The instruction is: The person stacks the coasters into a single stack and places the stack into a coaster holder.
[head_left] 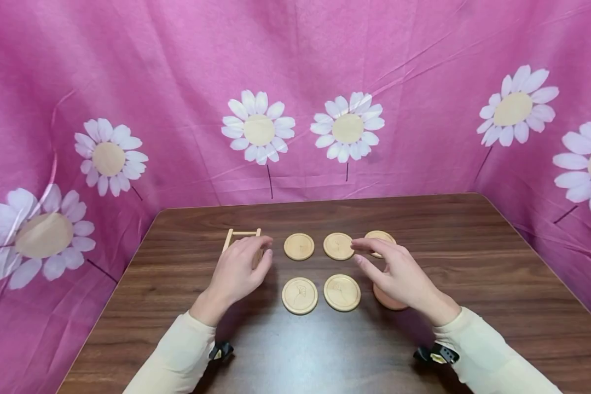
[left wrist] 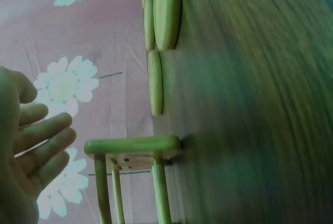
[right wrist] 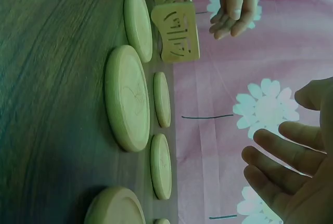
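Round wooden coasters lie flat in a back row and a front row of three each. The back row has a left coaster (head_left: 299,247), a middle one (head_left: 338,246) and a right one (head_left: 381,236). In front are a left coaster (head_left: 299,296), a middle one (head_left: 342,293) and a darker, reddish-looking one (head_left: 390,302). My right hand (head_left: 401,269) hovers over the right-hand pair, partly covering both, fingers relaxed and holding nothing. At the left, my left hand (head_left: 238,268) hangs loosely above a wooden coaster holder (right wrist: 179,31) with slotted end panels, hiding much of it.
A dark wood-grain table (head_left: 295,350) carries everything. Pink cloth (head_left: 295,49) printed with white daisies hangs behind its far edge and along both sides. Black bands (head_left: 435,354) are worn at the wrists over pale sleeves.
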Motion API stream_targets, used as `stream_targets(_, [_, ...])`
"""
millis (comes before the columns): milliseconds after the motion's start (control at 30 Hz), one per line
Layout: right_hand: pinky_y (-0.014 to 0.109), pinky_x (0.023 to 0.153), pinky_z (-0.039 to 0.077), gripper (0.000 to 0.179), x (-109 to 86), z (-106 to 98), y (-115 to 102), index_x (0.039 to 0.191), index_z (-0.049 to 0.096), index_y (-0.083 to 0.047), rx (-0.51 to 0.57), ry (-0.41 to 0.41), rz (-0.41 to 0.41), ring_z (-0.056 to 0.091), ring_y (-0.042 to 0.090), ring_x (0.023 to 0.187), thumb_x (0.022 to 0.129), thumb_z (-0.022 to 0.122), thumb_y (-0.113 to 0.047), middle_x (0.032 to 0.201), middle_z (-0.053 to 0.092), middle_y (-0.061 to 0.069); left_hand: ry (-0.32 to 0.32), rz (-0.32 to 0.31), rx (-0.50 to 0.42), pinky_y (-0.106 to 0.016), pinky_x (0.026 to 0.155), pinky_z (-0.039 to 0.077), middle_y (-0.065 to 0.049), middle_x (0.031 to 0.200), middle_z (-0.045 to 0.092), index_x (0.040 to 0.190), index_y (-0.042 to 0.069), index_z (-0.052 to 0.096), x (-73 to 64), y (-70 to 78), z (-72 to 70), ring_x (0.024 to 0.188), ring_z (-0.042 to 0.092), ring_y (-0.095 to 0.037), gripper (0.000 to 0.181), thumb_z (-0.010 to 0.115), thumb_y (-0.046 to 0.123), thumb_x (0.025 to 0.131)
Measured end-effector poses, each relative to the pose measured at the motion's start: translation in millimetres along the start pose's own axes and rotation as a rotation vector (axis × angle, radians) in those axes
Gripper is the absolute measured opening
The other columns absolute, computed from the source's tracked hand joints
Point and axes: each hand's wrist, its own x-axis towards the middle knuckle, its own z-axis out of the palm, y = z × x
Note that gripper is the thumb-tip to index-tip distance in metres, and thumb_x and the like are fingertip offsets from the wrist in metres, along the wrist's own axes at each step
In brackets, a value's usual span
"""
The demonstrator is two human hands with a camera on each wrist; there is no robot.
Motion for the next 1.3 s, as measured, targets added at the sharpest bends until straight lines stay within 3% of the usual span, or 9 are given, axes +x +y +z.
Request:
stream_targets(167, [0.027, 0.094, 0.042, 0.029, -0.4, 3.8, -1.7, 0.120, 0.063, -0.019, 0.082, -0.044, 0.045, 0.057, 0.008, 0.112, 0.091, 0.065, -0.025, 0.119, 0.064, -0.006, -0.021, 0.027, -0.058, -0.035, 0.081, 0.047, 0.000, 0.094, 0.069, 0.107, 0.011, 0.067, -3.1, -6.0, -3.4, 0.083, 0.060, -0.014, 0.023, 0.057, 0.022, 0.090])
stream_targets(300, [0.027, 0.095, 0.041, 0.033, -1.4, 9.2, -2.6, 0.122, 0.062, -0.017, 0.122, -0.066, 0.064, 0.056, 0.009, 0.114, 0.091, 0.066, -0.028, 0.120, 0.064, -0.007, -0.027, 0.028, -0.071, -0.034, 0.085, 0.047, 0.001, 0.099, 0.067, 0.109, 0.013, 0.066, -4.4, -10.4, -7.9, 0.091, 0.061, -0.014, 0.023, 0.057, 0.022, 0.090])
stream_targets(567, [0.033, 0.095, 0.044, 0.040, -3.6, 26.3, -0.4, 0.124, 0.061, -0.013, 0.183, -0.085, 0.028, 0.057, 0.013, 0.114, 0.087, 0.071, -0.026, 0.122, 0.063, -0.005, -0.052, 0.015, -0.068, -0.036, 0.092, 0.043, -0.001, 0.105, 0.067, 0.109, 0.011, 0.067, -7.7, -18.1, -12.9, 0.104, 0.060, -0.016, 0.023, 0.057, 0.022, 0.091])
stream_targets(933, [0.036, 0.100, 0.042, 0.053, -2.1, 41.1, -3.0, 0.131, 0.055, -0.016, 0.178, -0.185, 0.037, 0.051, 0.012, 0.123, 0.087, 0.068, -0.042, 0.131, 0.057, -0.006, -0.068, -0.029, -0.046, -0.037, 0.090, 0.043, 0.003, 0.105, 0.067, 0.111, 0.011, 0.066, -12.7, -31.0, -19.8, 0.103, 0.060, -0.013, 0.025, 0.059, 0.023, 0.090])
stream_targets(1167, [0.036, 0.100, 0.043, 0.055, -4.0, 48.5, -5.3, 0.132, 0.054, -0.017, 0.196, -0.209, 0.053, 0.051, 0.011, 0.123, 0.085, 0.071, -0.039, 0.132, 0.055, -0.008, -0.058, -0.044, -0.035, -0.035, 0.089, 0.043, 0.001, 0.106, 0.067, 0.112, 0.012, 0.066, -19.3, -42.4, -23.2, 0.097, 0.060, -0.017, 0.025, 0.059, 0.022, 0.090])
stream_targets(1300, [0.035, 0.098, 0.045, 0.056, -5.2, 54.1, -5.7, 0.132, 0.054, -0.015, 0.175, -0.218, 0.020, 0.053, 0.011, 0.121, 0.083, 0.073, -0.036, 0.131, 0.056, -0.007, -0.046, -0.047, -0.030, -0.036, 0.088, 0.043, -0.001, 0.103, 0.067, 0.112, 0.011, 0.066, -23.1, -49.7, -25.0, 0.095, 0.060, -0.019, 0.025, 0.060, 0.020, 0.089])
